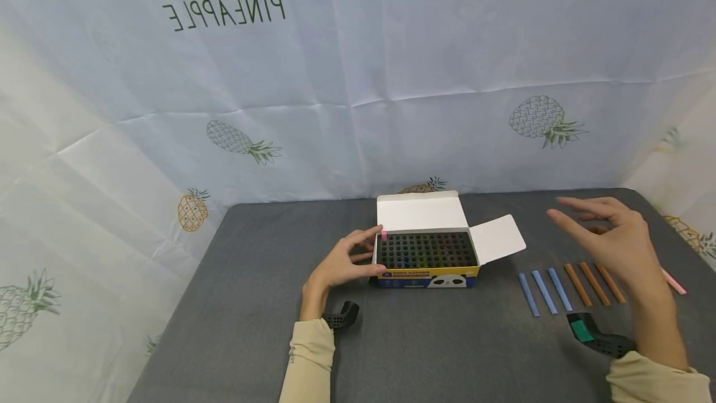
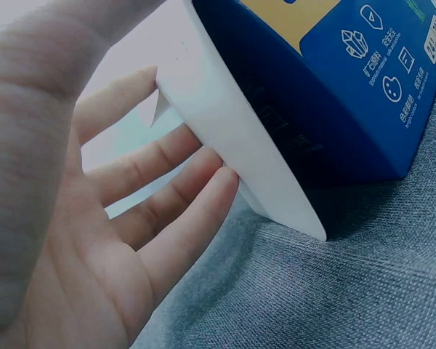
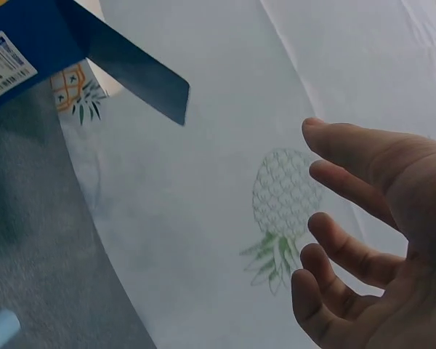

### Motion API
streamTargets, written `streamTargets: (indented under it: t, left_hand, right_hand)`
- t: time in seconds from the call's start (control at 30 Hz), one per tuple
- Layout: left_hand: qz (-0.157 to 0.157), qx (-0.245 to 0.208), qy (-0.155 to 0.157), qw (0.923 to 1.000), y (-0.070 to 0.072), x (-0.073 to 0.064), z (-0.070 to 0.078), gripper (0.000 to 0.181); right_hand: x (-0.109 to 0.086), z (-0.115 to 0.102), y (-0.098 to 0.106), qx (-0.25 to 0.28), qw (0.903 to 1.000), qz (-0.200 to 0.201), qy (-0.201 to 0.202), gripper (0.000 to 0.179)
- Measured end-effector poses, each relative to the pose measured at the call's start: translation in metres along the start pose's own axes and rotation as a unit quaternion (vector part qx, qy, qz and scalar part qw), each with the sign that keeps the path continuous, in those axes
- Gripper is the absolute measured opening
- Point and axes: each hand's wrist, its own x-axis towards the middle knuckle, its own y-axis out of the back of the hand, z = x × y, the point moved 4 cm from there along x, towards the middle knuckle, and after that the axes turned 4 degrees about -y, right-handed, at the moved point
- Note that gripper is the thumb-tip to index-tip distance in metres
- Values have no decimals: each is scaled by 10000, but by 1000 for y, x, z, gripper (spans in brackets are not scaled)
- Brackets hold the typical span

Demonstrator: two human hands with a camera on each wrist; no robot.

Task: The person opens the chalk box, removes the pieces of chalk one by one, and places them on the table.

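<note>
An open chalk box (image 1: 429,277) with a yellow and blue front and a panda picture stands mid-table. Inside is a dark grid of holes (image 1: 427,250), with one pink chalk (image 1: 384,236) poking up at the back left corner. My left hand (image 1: 342,262) holds the box's left end, thumb at the front corner and index finger at the back corner. In the left wrist view, the other fingertips touch its white side flap (image 2: 232,123). My right hand (image 1: 612,235) hovers right of the box with nothing in it, fingers loosely bent and thumb apart.
Blue chalk sticks (image 1: 545,291) and brown chalk sticks (image 1: 595,283) lie in a row at the right. A pink stick (image 1: 674,281) is partly hidden by my right wrist. The white lid (image 1: 421,213) leans back and a flap (image 1: 498,239) juts right. A pineapple-print curtain (image 1: 313,154) hangs behind the grey table (image 1: 263,303).
</note>
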Motion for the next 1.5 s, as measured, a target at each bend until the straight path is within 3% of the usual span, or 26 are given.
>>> streamTargets:
  t: [0.63,1.5]
  left_hand:
    - [11,38,-53,10000,1,1,4,80]
    - [-22,52,-116,9999,0,-1,2,79]
  right_hand:
    - [-4,-32,-36,78,9979,-383,523,40]
    - [-10,-73,-96,175,9902,-1030,925,35]
